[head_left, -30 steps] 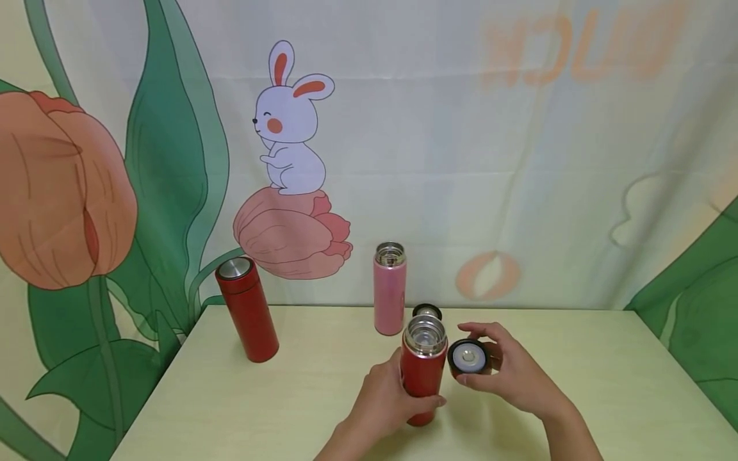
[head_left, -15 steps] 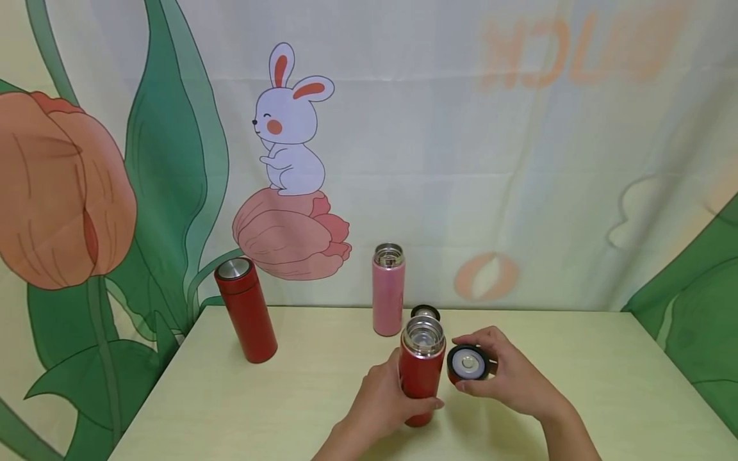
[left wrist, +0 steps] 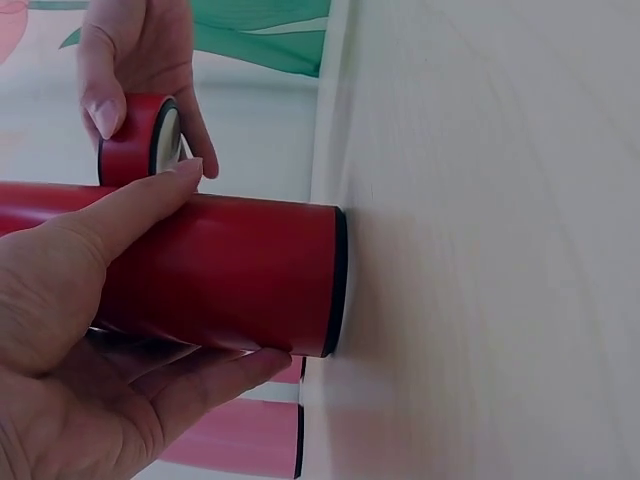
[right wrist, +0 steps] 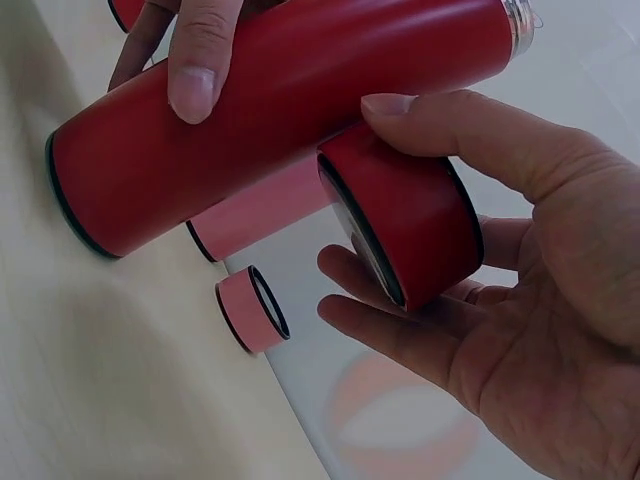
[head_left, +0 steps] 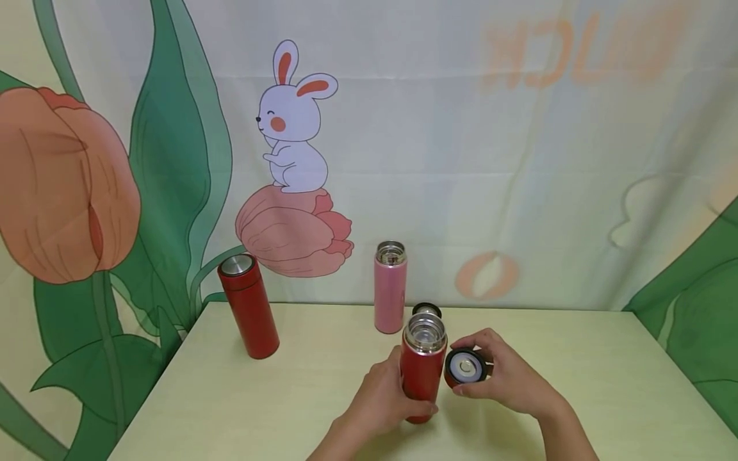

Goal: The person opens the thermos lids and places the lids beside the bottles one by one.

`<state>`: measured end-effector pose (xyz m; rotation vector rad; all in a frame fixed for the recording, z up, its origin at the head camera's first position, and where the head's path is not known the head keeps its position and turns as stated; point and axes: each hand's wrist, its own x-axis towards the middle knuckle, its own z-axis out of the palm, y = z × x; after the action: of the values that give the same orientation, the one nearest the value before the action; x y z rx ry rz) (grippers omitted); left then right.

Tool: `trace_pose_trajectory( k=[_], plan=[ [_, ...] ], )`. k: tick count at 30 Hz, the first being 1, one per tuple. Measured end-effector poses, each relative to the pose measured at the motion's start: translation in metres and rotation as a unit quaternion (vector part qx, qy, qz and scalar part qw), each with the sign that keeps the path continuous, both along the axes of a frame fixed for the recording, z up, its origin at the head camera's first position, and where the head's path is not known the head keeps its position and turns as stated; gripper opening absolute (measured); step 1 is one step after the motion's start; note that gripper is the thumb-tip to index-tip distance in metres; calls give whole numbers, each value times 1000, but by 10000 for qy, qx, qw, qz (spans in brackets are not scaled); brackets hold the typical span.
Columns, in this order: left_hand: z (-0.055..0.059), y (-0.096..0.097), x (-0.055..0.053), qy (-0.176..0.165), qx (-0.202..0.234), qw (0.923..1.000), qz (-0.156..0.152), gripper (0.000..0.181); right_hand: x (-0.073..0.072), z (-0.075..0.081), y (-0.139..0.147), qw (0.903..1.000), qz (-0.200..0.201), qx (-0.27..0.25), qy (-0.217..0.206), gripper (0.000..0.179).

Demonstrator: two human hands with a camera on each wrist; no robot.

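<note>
My left hand [head_left: 380, 394] grips the body of a red thermos flask [head_left: 423, 374], whose steel mouth is uncovered and faces up. In the left wrist view the flask's black-edged base [left wrist: 338, 280] is right at the table surface. With thumb and fingers, my right hand [head_left: 507, 378] holds the red lid [right wrist: 405, 220] just right of the flask, its pale inner side with a round centre facing up. A pink thermos flask [head_left: 389, 298] without a lid stands behind. Its pink lid [right wrist: 252, 310] lies on the table, partly hidden behind the red flask in the head view.
A second red thermos flask [head_left: 249, 307], with its silver-topped lid on, stands at the left of the pale wooden table [head_left: 230, 410]. A printed curtain [head_left: 438, 160] with a rabbit and tulips hangs along the table's back edge.
My right hand has brought the red lid slightly lower and a little closer to the flask. The left hand and its flask stay about where they were.
</note>
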<state>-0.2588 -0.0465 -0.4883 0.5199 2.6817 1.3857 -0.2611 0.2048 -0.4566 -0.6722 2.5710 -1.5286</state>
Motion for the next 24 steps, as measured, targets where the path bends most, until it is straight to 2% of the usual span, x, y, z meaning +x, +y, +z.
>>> trace_pose_trajectory(
  k=[7, 15, 21, 24],
  plan=[
    [1, 0, 0, -26, 112, 9999, -42, 74, -1, -4, -1, 9995, 18, 182, 245, 56],
    [7, -2, 0, 14, 224, 9997, 2, 70, -1, -7, -2, 9997, 49, 52, 240, 59],
    [16, -9, -4, -58, 356, 9993, 43, 70, -4, -11, -11, 9986, -261, 287, 352, 60],
    [18, -16, -7, 53, 331, 9994, 122, 70, -6, -13, -19, 9973, -429, 403, 444, 60]
  ],
)
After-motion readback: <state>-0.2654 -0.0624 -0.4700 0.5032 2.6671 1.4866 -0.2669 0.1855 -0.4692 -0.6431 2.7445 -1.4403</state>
